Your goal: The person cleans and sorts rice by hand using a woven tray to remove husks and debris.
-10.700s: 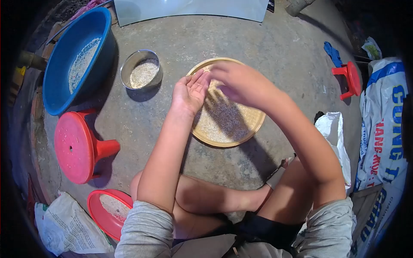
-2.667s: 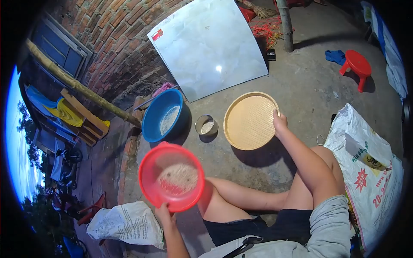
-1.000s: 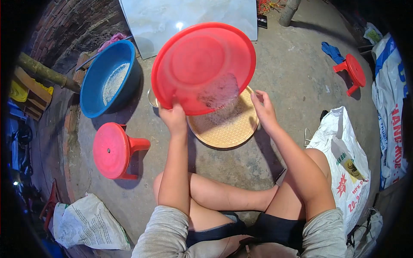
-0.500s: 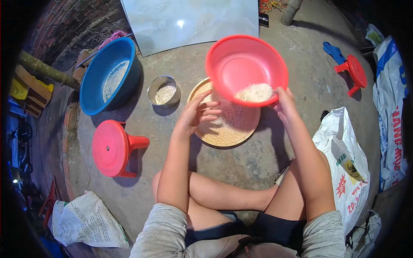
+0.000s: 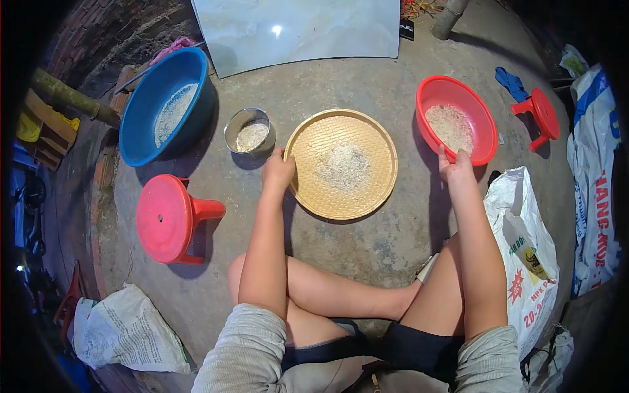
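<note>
My left hand (image 5: 278, 171) is closed on the left rim of a round woven bamboo tray (image 5: 310, 190). A loose heap of pale, rice-like grain (image 5: 344, 167) lies in the middle of this tray. Off to the right, my right hand (image 5: 455, 164) grips the near rim of a red plastic basin (image 5: 486, 131), thumb and fingers on the edge. More of the grain (image 5: 449, 126) is spread over the bottom of that basin. A metal pot (image 5: 247, 152) with grain inside stands just beyond my left hand.
A large blue basin (image 5: 134, 141) holding white grain leans at the back left. Red stools (image 5: 164, 219) stand at left and far right. White sacks (image 5: 524, 229) lie at both sides. A shiny pale panel (image 5: 301, 36) is at the back.
The red basin has moved right and down from above the bamboo tray, and its grain is now spread out. My left hand, open before, has closed on the tray's rim.
</note>
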Available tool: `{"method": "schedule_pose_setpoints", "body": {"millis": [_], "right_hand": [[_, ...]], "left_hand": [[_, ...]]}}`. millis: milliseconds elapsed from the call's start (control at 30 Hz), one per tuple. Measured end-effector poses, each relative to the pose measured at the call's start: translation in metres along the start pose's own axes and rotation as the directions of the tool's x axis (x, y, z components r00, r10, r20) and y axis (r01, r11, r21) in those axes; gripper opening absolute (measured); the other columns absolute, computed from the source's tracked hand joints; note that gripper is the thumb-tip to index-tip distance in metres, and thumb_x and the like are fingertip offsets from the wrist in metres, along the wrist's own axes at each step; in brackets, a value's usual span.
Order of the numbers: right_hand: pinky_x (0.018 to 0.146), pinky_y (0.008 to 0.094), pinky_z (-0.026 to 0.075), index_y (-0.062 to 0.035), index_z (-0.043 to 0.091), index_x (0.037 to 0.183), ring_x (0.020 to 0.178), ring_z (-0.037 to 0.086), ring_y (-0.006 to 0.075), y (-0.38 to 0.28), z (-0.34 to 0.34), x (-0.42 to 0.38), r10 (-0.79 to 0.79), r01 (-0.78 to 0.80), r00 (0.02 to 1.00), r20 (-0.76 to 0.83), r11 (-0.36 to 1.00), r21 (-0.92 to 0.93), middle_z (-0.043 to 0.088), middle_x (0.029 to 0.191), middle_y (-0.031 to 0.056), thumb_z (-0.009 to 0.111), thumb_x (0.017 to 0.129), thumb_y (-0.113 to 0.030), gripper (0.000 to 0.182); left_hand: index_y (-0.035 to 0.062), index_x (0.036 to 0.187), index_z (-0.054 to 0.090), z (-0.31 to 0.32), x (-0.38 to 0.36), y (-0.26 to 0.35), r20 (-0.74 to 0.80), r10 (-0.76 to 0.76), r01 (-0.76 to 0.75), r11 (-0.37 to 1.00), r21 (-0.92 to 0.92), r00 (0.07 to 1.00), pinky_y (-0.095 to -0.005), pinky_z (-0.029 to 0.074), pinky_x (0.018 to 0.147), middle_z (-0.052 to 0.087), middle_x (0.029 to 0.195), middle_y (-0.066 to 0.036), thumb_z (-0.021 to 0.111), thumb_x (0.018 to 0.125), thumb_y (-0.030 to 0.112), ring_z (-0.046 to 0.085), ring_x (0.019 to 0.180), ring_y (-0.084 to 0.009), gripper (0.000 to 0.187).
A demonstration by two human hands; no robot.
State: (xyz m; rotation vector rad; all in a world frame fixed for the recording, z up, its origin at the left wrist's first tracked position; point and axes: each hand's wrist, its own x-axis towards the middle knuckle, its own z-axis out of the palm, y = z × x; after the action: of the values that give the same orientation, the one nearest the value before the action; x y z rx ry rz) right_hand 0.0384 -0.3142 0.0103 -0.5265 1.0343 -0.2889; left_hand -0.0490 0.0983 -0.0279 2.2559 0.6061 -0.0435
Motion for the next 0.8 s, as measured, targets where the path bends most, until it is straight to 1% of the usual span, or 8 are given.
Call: {"method": "schedule_pose_setpoints", "body": {"millis": [133, 200, 267, 367, 500, 600, 733, 800], "right_hand": [[0.088, 0.0475, 0.051, -0.0044, 0.029, 0.140, 0.115, 0.052, 0.0364, 0.047, -0.009, -0.050, 0.095, 0.007, 0.969, 0.230, 0.913, -0.408, 0.023, 0.148, 0.0167, 0.046, 0.093, -0.055, 0.071], [0.089, 0.0459, 0.049, -0.0014, 0.035, 0.136, 0.121, 0.047, 0.0347, 0.071, -0.012, -0.070, 0.073, 0.088, 0.967, 0.243, 0.802, -0.591, 0.031, 0.144, 0.0202, 0.053, 0.092, -0.049, 0.067], [0.089, 0.0415, 0.047, -0.0001, 0.042, 0.131, 0.116, 0.053, 0.0329, 0.096, -0.025, -0.050, -0.003, 0.490, 0.867, 0.498, 0.178, -0.853, 0.047, 0.132, 0.0223, 0.058, 0.091, -0.035, 0.056], [0.088, 0.0374, 0.047, -0.0018, 0.049, 0.123, 0.108, 0.059, 0.0304, 0.093, -0.035, -0.040, 0.098, 0.684, 0.728, 0.679, -0.036, -0.728, 0.060, 0.115, 0.0227, 0.060, 0.089, -0.025, 0.042], [0.078, 0.0381, 0.049, -0.0037, 0.054, 0.111, 0.087, 0.066, 0.0291, 0.081, -0.031, -0.047, -0.015, 0.612, 0.791, 0.612, 0.009, -0.791, 0.067, 0.094, 0.0212, 0.057, 0.091, -0.019, 0.026], [0.070, 0.0379, 0.049, -0.0035, 0.054, 0.108, 0.076, 0.067, 0.0262, 0.090, -0.030, -0.077, -0.090, 0.822, 0.563, 0.822, -0.047, -0.568, 0.067, 0.085, 0.0177, 0.056, 0.091, -0.017, 0.022], [0.062, 0.0290, 0.044, -0.0025, 0.055, 0.106, 0.067, 0.053, 0.0119, 0.086, -0.015, -0.085, 0.075, 0.765, 0.619, 0.781, 0.168, -0.622, 0.057, 0.076, 0.0042, 0.054, 0.094, -0.016, 0.018], [0.072, 0.0268, 0.045, -0.0024, 0.057, 0.108, 0.080, 0.055, 0.0116, 0.070, -0.010, -0.058, -0.047, 0.817, 0.558, 0.828, 0.203, -0.539, 0.058, 0.086, 0.0055, 0.052, 0.095, -0.016, 0.019]], "left_hand": [[0.0057, 0.120, 0.057, -0.004, -0.007, 0.011, -0.025, 0.004, -0.003, 0.999, 0.043, 1.000, -0.0441, 0.046, 0.090, 0.063, 0.112, -0.023, 0.054, 0.085, 0.023, 0.060, 0.106, -0.0376, 0.039], [0.0059, 0.120, 0.057, -0.003, -0.008, 0.012, -0.033, 0.017, -0.015, 0.999, 0.039, 0.999, -0.0444, 0.046, 0.089, 0.064, 0.111, -0.022, 0.053, 0.086, 0.021, 0.060, 0.105, -0.0376, 0.038], [0.0069, 0.119, 0.058, -0.003, -0.010, 0.015, -0.067, 0.018, -0.014, 0.999, 0.048, 0.998, -0.0445, 0.047, 0.087, 0.065, 0.108, -0.022, 0.054, 0.086, 0.022, 0.060, 0.103, -0.0394, 0.037], [0.0078, 0.117, 0.061, 0.003, -0.013, 0.019, -0.160, 0.099, -0.113, 0.991, -0.076, 0.982, -0.0417, 0.049, 0.082, 0.067, 0.098, -0.020, 0.056, 0.086, 0.023, 0.065, 0.092, -0.0358, 0.034], [0.0017, 0.114, 0.064, 0.018, -0.009, 0.026, -0.101, 0.022, -0.077, 0.814, -0.576, 0.995, -0.0289, 0.049, 0.067, 0.067, 0.083, -0.011, 0.063, 0.087, 0.016, 0.060, 0.070, -0.0139, 0.030], [-0.0029, 0.114, 0.063, 0.013, 0.013, -0.002, -0.087, 0.004, -0.069, 0.639, -0.766, 0.996, -0.0260, 0.049, 0.064, 0.067, 0.087, -0.011, 0.063, 0.088, 0.011, 0.061, 0.072, -0.0127, 0.030], [-0.0056, 0.116, 0.060, -0.006, 0.003, 0.005, 0.013, -0.007, 0.015, 0.425, -0.905, 1.000, -0.0255, 0.052, 0.072, 0.067, 0.097, -0.011, 0.058, 0.090, 0.007, 0.064, 0.082, -0.0148, 0.028], [-0.0052, 0.117, 0.060, 0.022, -0.010, 0.018, -0.045, -0.064, -0.011, 0.451, -0.892, 0.997, -0.0260, 0.050, 0.073, 0.067, 0.097, -0.009, 0.062, 0.089, 0.008, 0.062, 0.083, -0.0123, 0.031]]}}
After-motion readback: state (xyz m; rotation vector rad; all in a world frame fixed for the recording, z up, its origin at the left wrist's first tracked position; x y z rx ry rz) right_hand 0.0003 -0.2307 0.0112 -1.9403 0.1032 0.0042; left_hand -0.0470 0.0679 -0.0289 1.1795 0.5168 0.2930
